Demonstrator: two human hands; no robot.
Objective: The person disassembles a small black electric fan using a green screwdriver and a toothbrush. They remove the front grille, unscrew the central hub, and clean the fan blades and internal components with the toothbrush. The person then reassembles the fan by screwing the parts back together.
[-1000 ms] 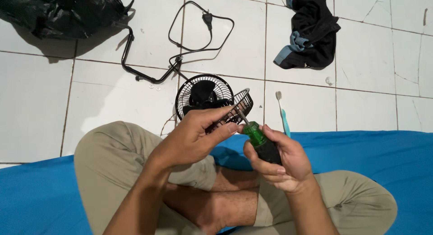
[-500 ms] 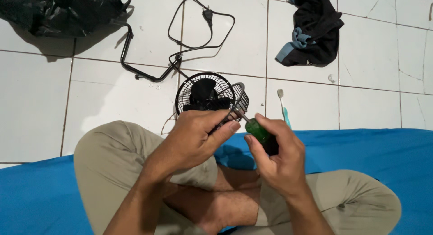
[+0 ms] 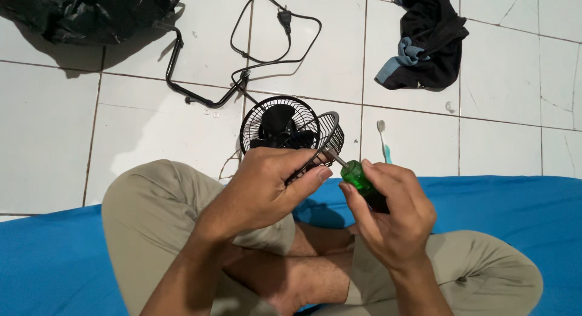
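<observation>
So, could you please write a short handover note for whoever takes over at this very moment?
Left hand: gripping the small black fan by its wire grille, holding it over the lap.
Right hand: closed on the green-handled screwdriver, its tip set against the grille's edge.
Nearby on the tiles: the fan's bent stand, power cord, small washers, a toothbrush.
Done: stand is off.
Left: grille not yet off; which screws remain cannot be seen.
</observation>
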